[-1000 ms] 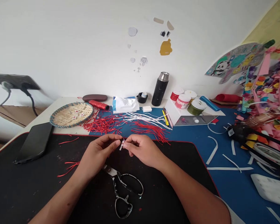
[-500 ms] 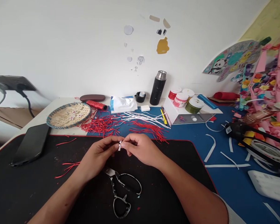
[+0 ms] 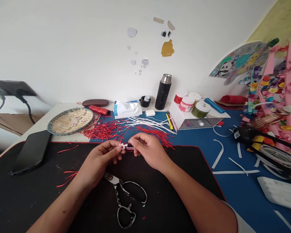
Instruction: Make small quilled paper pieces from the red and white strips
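Observation:
My left hand (image 3: 100,160) and my right hand (image 3: 149,150) meet above the black desk mat (image 3: 26,197), fingers pinched together. Between the fingertips sits a tiny white paper flower (image 3: 123,146) with a red centre. The left fingertips hold it; the right thumb and forefinger pinch a pinkish strip right beside it. Steel scissors (image 3: 124,197) lie on the mat just below my hands, blades pointing towards the left wrist.
Red paper strips (image 3: 104,129) and white strips (image 3: 147,123) lie behind my hands. A woven tray (image 3: 70,121), a phone (image 3: 30,152), a black flask (image 3: 163,92), paint jars (image 3: 189,102), a tissue pack (image 3: 127,109) and a glue gun (image 3: 249,136) surround them.
The small white piece has turned from an upright roll into an opened flower shape. Both hands have shifted slightly up and left, the right fingers loosening a little.

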Available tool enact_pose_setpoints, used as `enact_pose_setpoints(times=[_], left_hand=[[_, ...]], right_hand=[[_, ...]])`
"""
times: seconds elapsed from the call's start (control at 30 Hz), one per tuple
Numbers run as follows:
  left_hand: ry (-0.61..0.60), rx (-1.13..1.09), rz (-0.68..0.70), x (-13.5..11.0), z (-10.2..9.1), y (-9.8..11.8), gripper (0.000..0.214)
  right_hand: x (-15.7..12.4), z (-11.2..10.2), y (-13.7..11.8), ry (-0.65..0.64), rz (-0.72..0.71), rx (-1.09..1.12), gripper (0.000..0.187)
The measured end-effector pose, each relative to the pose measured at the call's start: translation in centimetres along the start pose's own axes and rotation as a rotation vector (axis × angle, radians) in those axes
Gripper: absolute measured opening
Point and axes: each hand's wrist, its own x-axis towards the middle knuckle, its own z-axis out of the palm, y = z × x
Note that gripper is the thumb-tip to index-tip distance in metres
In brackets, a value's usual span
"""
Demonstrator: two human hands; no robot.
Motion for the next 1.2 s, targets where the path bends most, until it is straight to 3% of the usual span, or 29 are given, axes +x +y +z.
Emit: enact_pose_setpoints(times=[0.17,0.57,0.93,1.2], left_hand=[[0.01,-0.132,-0.056,0.13,0.0,-0.17,0.038],[-0.112,0.037,-0.028,-0.13,0.26,-0.55,0.032],[-0.11,0.146,0.007,-0.23,0.37,-0.43,0.031],[-0.098,0.08,-0.001,-0.33,0.1,-0.47,0.035]], right_hand=[[0.04,0.14,0.35,-0.008,0.003,0.022,0.014],[-0.24,0.17,-0.04,-0.039,-0.007,-0.043,0.014],[-0.23,0.16,0.52,-0.037,-0.028,-0.094,0.014],[-0.32,0.02,0.23,-0.026,-0.018,-0.167,0.016]])
